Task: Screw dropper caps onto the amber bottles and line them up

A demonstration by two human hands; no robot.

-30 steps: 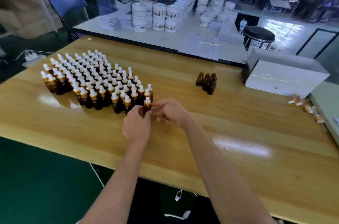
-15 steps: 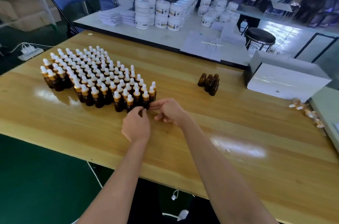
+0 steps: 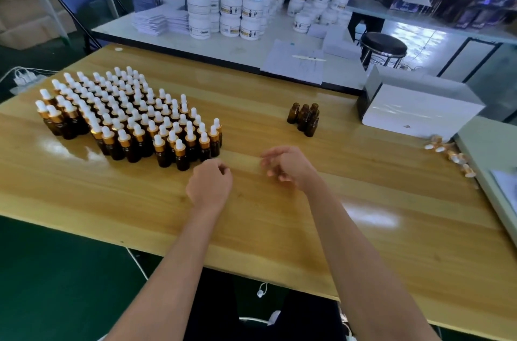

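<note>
Between bottles: left hand (image 3: 209,184), loosely curled, and right hand (image 3: 288,167), fingers relaxed, both empty over the glossy wooden worktop (image 3: 251,228). The capped bottles (image 3: 126,114), white bulbs on gold collars, mass toward its left edge. Next, probably: fetch one of the uncapped amber bottles (image 3: 305,118) right of centre and one of the dropper caps (image 3: 450,153) at the right edge.

The desk (image 3: 251,214) is yellow-brown wood with long stripes. The capped bottles (image 3: 131,117) are dark brown with gold rings and white tops. The bare bottles (image 3: 305,118) are plain dark brown. The box (image 3: 419,108) is white. The floor (image 3: 56,284) is green.
</note>
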